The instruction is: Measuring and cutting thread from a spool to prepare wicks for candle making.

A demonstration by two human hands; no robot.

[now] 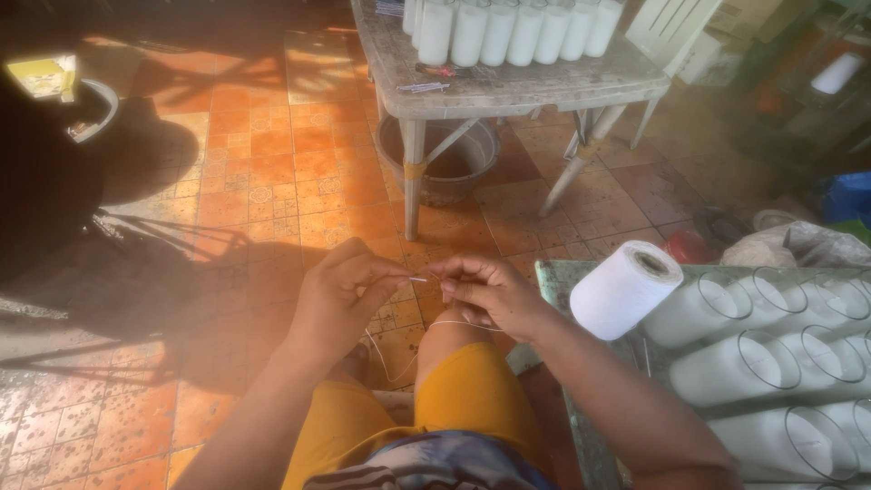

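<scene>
The left hand and the right hand met fingertip to fingertip above the knees, each pinched shut on an end of a short white wick, from which a thin white thread looped down over the yellow shorts. At about three o'clock from the hands a white spool of thread lay on a green bench beside rows of white candles in clear glasses. At twelve o'clock a worn grey table carried more white candles over the orange tiled floor.
</scene>
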